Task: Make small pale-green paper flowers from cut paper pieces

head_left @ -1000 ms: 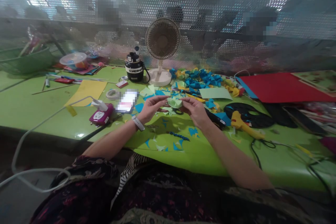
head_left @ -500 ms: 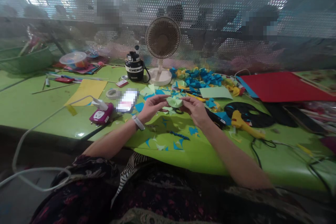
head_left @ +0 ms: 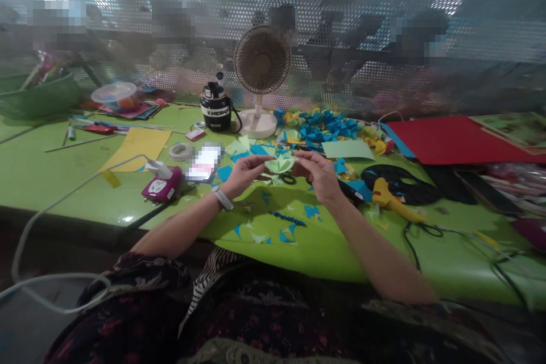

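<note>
A pale green paper flower (head_left: 280, 165) is held above the table between my two hands. My left hand (head_left: 249, 173) pinches its left edge between thumb and fingers; a white-banded watch (head_left: 222, 198) circles that wrist. At the opposite edge, my right hand (head_left: 319, 176) pinches the paper in the same way. Under the hands are scissors, of which a dark handle loop (head_left: 288, 180) shows. Blue and pale green paper scraps (head_left: 287, 233) lie on the green tabletop nearer to me, beside a dark blue twisted strip (head_left: 290, 219).
A fan (head_left: 261, 62) and a black jug (head_left: 215, 108) stand at the back, beside a heap of blue and yellow paper pieces (head_left: 335, 125). At right lie a yellow glue gun (head_left: 394, 202) and red sheets (head_left: 464, 139). A phone (head_left: 205, 162) and purple power socket (head_left: 161, 185) sit at left.
The green paper flower now looks more spread, its folds facing me more. My right hand's fingers have shifted slightly. The whole view has moved a little.
</note>
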`<move>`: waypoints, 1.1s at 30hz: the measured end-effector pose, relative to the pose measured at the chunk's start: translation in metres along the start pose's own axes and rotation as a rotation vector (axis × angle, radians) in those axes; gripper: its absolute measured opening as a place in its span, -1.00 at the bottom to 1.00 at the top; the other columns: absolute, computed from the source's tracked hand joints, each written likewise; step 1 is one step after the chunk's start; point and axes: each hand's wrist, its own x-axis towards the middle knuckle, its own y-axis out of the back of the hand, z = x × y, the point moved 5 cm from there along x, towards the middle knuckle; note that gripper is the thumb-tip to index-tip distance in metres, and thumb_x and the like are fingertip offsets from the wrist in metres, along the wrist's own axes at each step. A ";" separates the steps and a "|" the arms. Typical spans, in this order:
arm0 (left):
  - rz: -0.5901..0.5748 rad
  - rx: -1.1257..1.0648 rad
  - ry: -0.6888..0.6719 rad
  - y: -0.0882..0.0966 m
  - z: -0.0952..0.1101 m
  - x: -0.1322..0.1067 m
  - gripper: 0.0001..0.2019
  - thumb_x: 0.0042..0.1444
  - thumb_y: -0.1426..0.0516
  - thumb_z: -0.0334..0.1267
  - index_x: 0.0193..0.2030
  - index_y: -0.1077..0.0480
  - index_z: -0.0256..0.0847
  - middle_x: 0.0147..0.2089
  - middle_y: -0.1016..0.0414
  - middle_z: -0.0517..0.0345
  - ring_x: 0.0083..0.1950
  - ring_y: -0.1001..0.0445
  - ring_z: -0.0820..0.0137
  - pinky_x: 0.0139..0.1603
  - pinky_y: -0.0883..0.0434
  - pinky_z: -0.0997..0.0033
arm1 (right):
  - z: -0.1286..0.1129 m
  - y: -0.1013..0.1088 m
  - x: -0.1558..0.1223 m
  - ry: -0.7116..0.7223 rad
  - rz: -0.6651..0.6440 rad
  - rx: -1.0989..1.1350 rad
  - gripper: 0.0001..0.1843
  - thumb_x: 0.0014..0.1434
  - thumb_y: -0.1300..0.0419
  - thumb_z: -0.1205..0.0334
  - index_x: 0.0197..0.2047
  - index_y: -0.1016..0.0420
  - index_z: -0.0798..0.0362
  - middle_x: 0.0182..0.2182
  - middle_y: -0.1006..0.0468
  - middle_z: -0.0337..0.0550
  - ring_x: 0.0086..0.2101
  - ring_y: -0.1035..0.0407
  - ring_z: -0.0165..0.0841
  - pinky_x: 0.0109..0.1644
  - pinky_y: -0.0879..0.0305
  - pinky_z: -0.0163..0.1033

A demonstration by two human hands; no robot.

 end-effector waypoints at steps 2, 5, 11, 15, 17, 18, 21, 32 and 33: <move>0.008 -0.020 0.013 0.000 0.001 0.000 -0.62 0.09 -0.26 -0.17 0.02 -0.53 -0.32 -0.17 -0.64 -0.02 -0.24 -0.64 0.36 -0.18 -0.63 0.32 | -0.002 -0.001 -0.001 0.013 -0.010 -0.029 -0.68 -0.01 -0.33 0.06 -0.18 -0.57 0.02 -0.44 -0.60 -0.24 -0.43 -0.48 -0.38 -0.30 -0.49 -0.22; 0.015 -0.055 0.034 0.000 0.001 -0.001 -0.63 0.06 -0.29 -0.17 -0.01 -0.54 -0.31 -0.18 -0.64 -0.01 -0.26 -0.64 0.38 -0.20 -0.62 0.36 | -0.004 -0.003 -0.002 0.022 -0.025 -0.047 -0.66 -0.03 -0.35 0.06 -0.18 -0.56 0.02 -0.42 -0.60 -0.24 -0.43 -0.47 -0.38 -0.28 -0.48 -0.21; 0.004 -0.064 0.030 -0.001 0.003 -0.002 -0.62 0.05 -0.30 -0.13 -0.03 -0.54 -0.30 -0.22 -0.64 0.01 -0.32 -0.62 0.43 -0.22 -0.60 0.40 | -0.006 -0.007 -0.005 0.030 -0.068 -0.044 -0.64 -0.03 -0.37 0.03 -0.19 -0.55 0.03 -0.41 -0.60 -0.22 -0.41 -0.49 -0.37 -0.24 -0.50 -0.17; 0.002 -0.051 0.026 -0.001 0.003 -0.002 -0.60 0.06 -0.30 -0.09 -0.02 -0.54 -0.30 -0.19 -0.64 0.00 -0.30 -0.62 0.42 -0.21 -0.60 0.38 | -0.007 -0.008 -0.006 0.033 -0.079 -0.020 -0.64 -0.07 -0.39 0.06 -0.21 -0.55 0.03 -0.41 -0.60 -0.22 -0.41 -0.50 -0.36 -0.23 -0.51 -0.16; 0.002 -0.053 0.022 -0.001 0.002 -0.002 -0.60 0.06 -0.30 -0.10 -0.02 -0.54 -0.30 -0.19 -0.64 0.00 -0.30 -0.62 0.41 -0.21 -0.60 0.37 | -0.008 -0.008 -0.007 0.024 -0.078 -0.016 -0.65 -0.05 -0.39 0.05 -0.20 -0.56 0.03 -0.42 -0.60 -0.21 -0.41 -0.50 -0.36 -0.23 -0.51 -0.16; 0.005 -0.055 0.019 -0.001 0.002 -0.002 -0.60 0.06 -0.30 -0.10 -0.02 -0.54 -0.30 -0.19 -0.64 0.00 -0.30 -0.62 0.41 -0.21 -0.60 0.36 | -0.008 -0.008 -0.007 0.021 -0.076 -0.017 -0.65 -0.05 -0.38 0.04 -0.20 -0.56 0.03 -0.42 -0.60 -0.21 -0.41 -0.50 -0.36 -0.23 -0.51 -0.16; 0.007 -0.054 0.016 0.000 0.002 -0.002 -0.59 0.06 -0.30 -0.09 -0.01 -0.54 -0.30 -0.19 -0.64 0.00 -0.29 -0.62 0.40 -0.20 -0.61 0.35 | -0.008 -0.009 -0.007 0.021 -0.074 -0.019 -0.63 -0.07 -0.40 0.04 -0.21 -0.55 0.04 -0.42 -0.60 -0.22 -0.42 -0.50 -0.36 -0.24 -0.52 -0.16; 0.022 -0.004 -0.020 0.000 0.001 -0.001 -0.59 0.02 -0.31 -0.08 -0.04 -0.55 -0.30 -0.24 -0.65 0.03 -0.33 -0.62 0.41 -0.21 -0.62 0.35 | -0.007 -0.007 -0.005 0.093 -0.089 -0.165 -0.65 0.00 -0.32 0.05 -0.16 -0.55 0.06 -0.40 -0.58 -0.19 -0.42 -0.48 -0.36 -0.22 -0.50 -0.15; 0.026 0.009 -0.025 0.001 0.000 -0.001 -0.60 0.03 -0.30 -0.09 -0.04 -0.55 -0.30 -0.24 -0.65 0.03 -0.33 -0.62 0.41 -0.21 -0.62 0.35 | -0.007 -0.007 -0.005 0.108 -0.086 -0.202 -0.65 0.01 -0.30 0.07 -0.15 -0.56 0.06 -0.41 -0.58 -0.19 -0.42 -0.47 -0.36 -0.23 -0.49 -0.16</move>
